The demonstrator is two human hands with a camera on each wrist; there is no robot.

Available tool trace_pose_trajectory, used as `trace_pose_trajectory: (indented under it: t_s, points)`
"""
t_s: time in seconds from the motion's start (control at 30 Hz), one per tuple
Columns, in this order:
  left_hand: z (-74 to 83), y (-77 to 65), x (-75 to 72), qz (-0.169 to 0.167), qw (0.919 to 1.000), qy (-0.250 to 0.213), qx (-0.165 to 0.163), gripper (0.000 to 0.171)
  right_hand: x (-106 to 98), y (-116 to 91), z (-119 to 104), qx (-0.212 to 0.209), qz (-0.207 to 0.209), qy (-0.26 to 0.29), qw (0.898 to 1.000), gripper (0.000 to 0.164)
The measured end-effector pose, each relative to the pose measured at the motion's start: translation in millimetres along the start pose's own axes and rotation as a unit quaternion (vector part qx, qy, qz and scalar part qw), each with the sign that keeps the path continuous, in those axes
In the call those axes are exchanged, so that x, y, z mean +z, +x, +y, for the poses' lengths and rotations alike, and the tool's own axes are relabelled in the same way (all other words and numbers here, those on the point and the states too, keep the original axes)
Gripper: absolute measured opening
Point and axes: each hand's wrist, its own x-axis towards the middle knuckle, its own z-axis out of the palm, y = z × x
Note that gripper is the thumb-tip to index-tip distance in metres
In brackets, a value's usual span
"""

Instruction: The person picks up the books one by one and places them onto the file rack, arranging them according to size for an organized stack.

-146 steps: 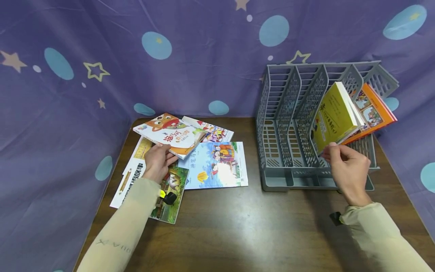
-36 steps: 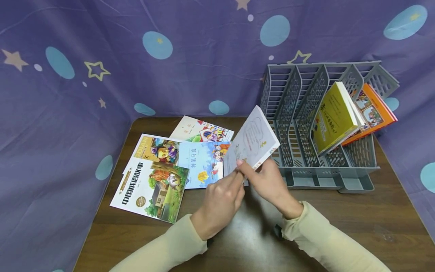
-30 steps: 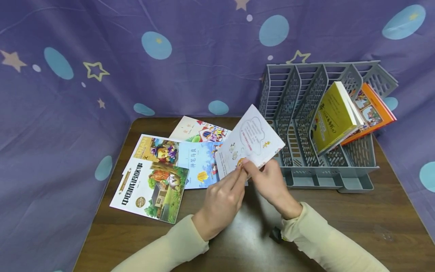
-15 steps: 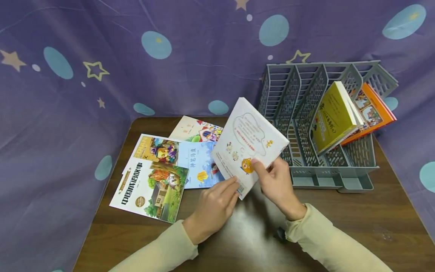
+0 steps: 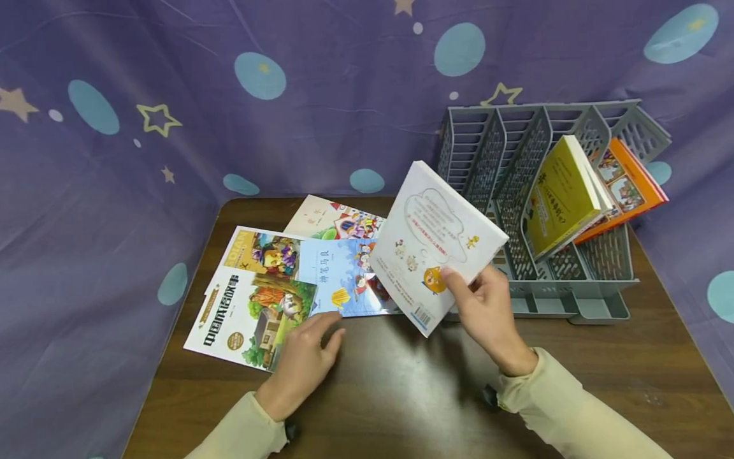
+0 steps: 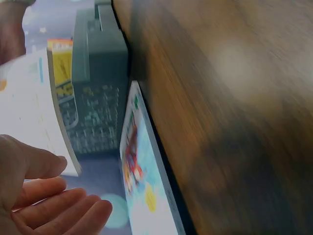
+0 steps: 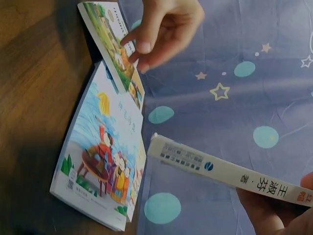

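My right hand (image 5: pixel 487 312) holds a white children's book (image 5: pixel 432 248), thumb on its back cover and fingers behind it. The book is raised in front of the grey file rack (image 5: pixel 585 306); its spine faces the right wrist view. My left hand (image 5: pixel 301 360) holds nothing, its fingers loosely bent, close to the green-covered storybook (image 5: pixel 269 325) and a blue picture book (image 5: pixel 327 274). In the left wrist view, the thumb (image 6: pixel 44 164) stands apart from the other fingers. A yellow book (image 5: pixel 564 197) and an orange book (image 5: pixel 631 185) lean in the rack's right part.
Behind the blue book lies a cream-coloured book (image 5: pixel 309 217); a yellow-and-white one (image 5: pixel 246 248) lies partly under the green storybook. The wooden table (image 5: pixel 390 395) meets a purple patterned curtain (image 5: pixel 321 127) behind and at both sides.
My left hand lifted the white book off the left pile, and both hands held and turned it. The left hand then let go and moved left; the right hand carried the book slightly right.
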Motion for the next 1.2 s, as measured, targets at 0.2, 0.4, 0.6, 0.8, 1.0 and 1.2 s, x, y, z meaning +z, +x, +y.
trace_pose_trajectory:
  t_s: [0.2, 0.4, 0.6, 0.8, 1.0, 1.2]
  points:
    - [-19.3, -7.9, -13.0, 0.006, 0.9988, 0.025, -0.042, 0.026, -15, 0, 0, -0.026, 0.008, -0.025, 0.999, 0.025]
    - [-44.0, -18.7, -28.7, 0.012, 0.9956, 0.059, -0.072, 0.025, -35, 0, -3, -0.040, 0.039, -0.044, 0.997, 0.028]
    - [-65.7, -29.3, -46.2, 0.042, 0.9903, 0.091, -0.096, 0.023, -57, 1, -6, -0.045, 0.087, -0.085, 0.992, 0.026]
    - [-90.1, -33.9, -66.6, 0.029, 0.9807, 0.119, -0.152, 0.037, -75, 3, -6, -0.049, 0.116, -0.120, 0.985, 0.028]
    - [-115.3, -36.1, -86.2, -0.054, 0.9505, 0.148, -0.268, 0.065, -89, 2, -5, -0.055, 0.140, -0.144, 0.978, 0.028]
    - [-138.6, -44.3, -92.0, -0.098, 0.9270, 0.151, -0.329, 0.082, -106, 0, -5, -0.058, 0.166, -0.162, 0.971, 0.031]
